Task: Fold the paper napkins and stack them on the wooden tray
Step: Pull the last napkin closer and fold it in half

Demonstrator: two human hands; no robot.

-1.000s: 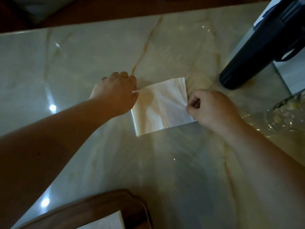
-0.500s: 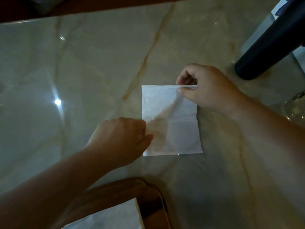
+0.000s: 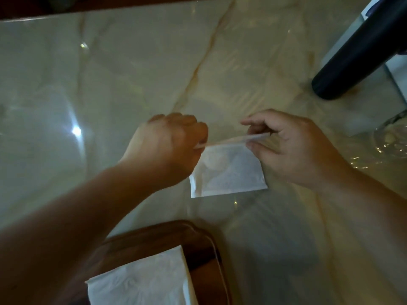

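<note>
Napkin (image 3: 229, 172) mid-frame on tabletop (image 3: 110, 84), far edge pinched up by left hand (image 3: 167, 148) and right hand (image 3: 293, 148); left grip looks clamped, blurry. Napkin stack (image 3: 143, 280) on wooden tray (image 3: 198, 245), bottom centre.

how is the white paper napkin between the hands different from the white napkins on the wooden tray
The white paper napkin on the marble table is pinched at its far edge by the left hand and the right hand, that edge lifted; the white napkin stack on the brown wooden tray lies flat and untouched. The held one rests on bare marble, farther from the camera; the stack sits inside the tray. Both are white, thin paper.
</note>
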